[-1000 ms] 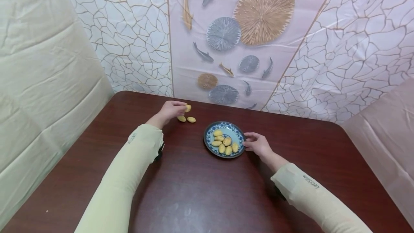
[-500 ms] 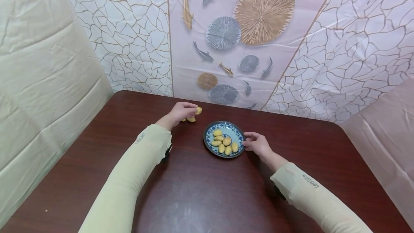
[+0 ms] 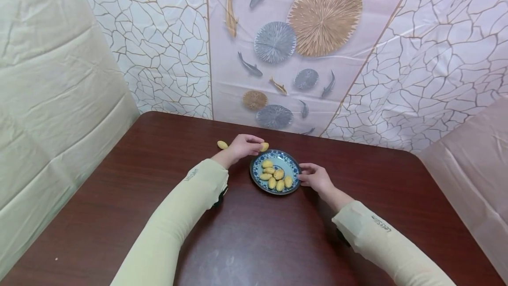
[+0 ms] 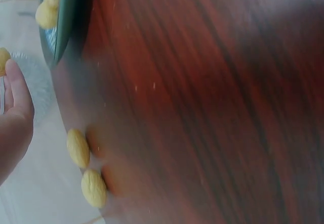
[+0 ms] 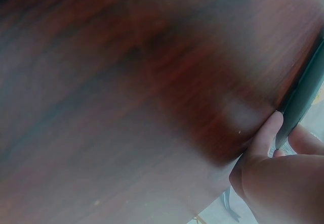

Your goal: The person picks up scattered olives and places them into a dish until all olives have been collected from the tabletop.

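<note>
My left hand [image 3: 243, 146] pinches a small yellow oval piece [image 3: 264, 147], potato-like in look, above the far left rim of the plate. In the left wrist view the thumb presses against this held piece [image 4: 4, 62]. The round plate [image 3: 293, 163] has a blue-patterned rim and a dark edge, and several similar yellow pieces [image 3: 279, 174] lie on it. My right hand [image 3: 316, 177] grips the plate's right edge; its thumb and fingers straddle the green rim [image 5: 302, 90] in the right wrist view.
Two more yellow ovals [image 4: 78, 148] lie on the table in the left wrist view; only one [image 3: 222, 144] shows in the head view. The dark brown tabletop [image 3: 246, 242] ends at a patterned cloth backdrop [image 3: 174, 34].
My left hand has lifted a yellow oval piece from the loose ones and carried it right to the plate's rim. The right hand and the plate stay in place.
</note>
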The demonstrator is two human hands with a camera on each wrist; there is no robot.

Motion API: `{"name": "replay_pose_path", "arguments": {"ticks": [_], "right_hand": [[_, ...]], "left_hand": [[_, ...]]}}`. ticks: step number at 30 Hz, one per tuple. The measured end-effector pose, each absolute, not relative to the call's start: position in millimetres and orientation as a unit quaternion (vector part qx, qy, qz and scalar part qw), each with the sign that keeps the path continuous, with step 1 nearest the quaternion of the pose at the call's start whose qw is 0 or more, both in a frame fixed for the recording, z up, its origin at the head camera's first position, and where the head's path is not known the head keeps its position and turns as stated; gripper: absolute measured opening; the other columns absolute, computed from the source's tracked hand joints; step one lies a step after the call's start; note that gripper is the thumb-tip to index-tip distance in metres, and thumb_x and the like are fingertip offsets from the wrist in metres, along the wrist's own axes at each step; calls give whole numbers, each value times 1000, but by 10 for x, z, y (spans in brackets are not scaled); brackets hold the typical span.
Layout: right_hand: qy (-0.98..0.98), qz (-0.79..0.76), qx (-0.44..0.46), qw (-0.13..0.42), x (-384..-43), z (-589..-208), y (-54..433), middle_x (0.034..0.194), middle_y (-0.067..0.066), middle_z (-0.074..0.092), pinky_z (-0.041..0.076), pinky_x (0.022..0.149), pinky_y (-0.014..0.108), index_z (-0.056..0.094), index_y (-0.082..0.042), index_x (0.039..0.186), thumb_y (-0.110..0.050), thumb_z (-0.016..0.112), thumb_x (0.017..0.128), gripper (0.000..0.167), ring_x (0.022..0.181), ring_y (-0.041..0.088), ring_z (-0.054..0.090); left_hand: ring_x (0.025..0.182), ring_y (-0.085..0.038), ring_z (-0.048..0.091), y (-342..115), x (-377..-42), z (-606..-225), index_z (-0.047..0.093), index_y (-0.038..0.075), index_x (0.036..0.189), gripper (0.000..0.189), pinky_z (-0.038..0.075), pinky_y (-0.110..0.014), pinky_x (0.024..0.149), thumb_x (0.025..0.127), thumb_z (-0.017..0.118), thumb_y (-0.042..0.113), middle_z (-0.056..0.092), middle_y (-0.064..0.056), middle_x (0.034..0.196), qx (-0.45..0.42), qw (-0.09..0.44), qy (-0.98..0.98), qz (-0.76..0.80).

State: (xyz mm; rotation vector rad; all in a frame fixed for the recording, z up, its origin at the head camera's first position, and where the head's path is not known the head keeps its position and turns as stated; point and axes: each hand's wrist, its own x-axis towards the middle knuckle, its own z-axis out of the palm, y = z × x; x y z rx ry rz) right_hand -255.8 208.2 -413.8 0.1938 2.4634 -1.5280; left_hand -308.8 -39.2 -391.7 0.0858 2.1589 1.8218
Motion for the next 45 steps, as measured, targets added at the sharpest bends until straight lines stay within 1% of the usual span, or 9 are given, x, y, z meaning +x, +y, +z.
{"name": "replay_pose_path", "arguments": {"ticks": [6,12,18,20,26,32,37,41,45], "right_hand": [[841,-524,64,118,-2552,-4142,2088,93,6,53,55,71,24,49,4,130,-2,61,88,44,74,7,56],[843,-521,66,118,-2538,-4141,2085,94,7,54,55,71,25,49,4,130,-2,61,88,44,75,7,57],[843,-519,72,119,-2527,-4143,2080,95,7,54,55,71,25,49,4,131,-3,61,88,45,75,7,57],[842,-522,70,117,-2528,-4143,2081,95,7,54,55,71,25,48,5,130,-2,61,88,45,74,7,57],[836,-531,68,120,-2530,-4142,2081,94,7,53,55,70,24,48,6,130,-2,60,88,45,73,7,57],[833,-536,68,122,-2540,-4132,2074,94,6,53,55,71,24,48,6,131,-1,61,88,45,73,6,57],[832,-537,65,121,-2544,-4121,2073,92,5,53,55,71,24,48,6,131,0,60,88,45,72,6,57],[829,-542,64,121,-2546,-4128,2078,90,5,53,55,70,24,48,7,130,1,61,87,46,72,6,57],[832,-538,65,119,-2556,-4133,2080,91,5,53,55,71,23,47,6,131,0,60,87,46,72,5,57]], "left_hand": [[105,-28,62,-266,-3039,-3942,62,3,120,30,52,-36,90,91,60,11,60,-15,124,46,168,772,611],[95,-23,63,-161,-3002,-3996,68,8,113,26,53,-32,83,88,64,17,61,-9,122,70,157,804,569],[108,-19,57,-79,-2964,-4049,70,13,110,23,48,-32,89,89,64,21,62,-5,122,118,130,839,514],[109,-19,57,-54,-2966,-4064,70,13,110,23,48,-32,90,89,64,20,64,-5,119,133,125,842,507],[103,-18,58,-17,-2975,-4091,70,12,109,22,47,-29,86,89,64,19,66,-5,113,152,120,848,493],[106,-18,59,-8,-2975,-4090,71,11,107,21,48,-29,89,88,65,18,66,-5,116,151,124,851,487],[107,-19,59,20,-2974,-4081,71,10,107,21,49,-28,87,87,66,18,66,-6,117,161,125,863,462],[105,-20,59,28,-2981,-4081,70,8,109,22,50,-27,84,89,63,15,67,-7,114,164,128,861,464],[103,-21,59,1,-3019,-4068,69,7,110,22,49,-30,86,89,62,14,67,-8,111,158,111,855,482]]}}
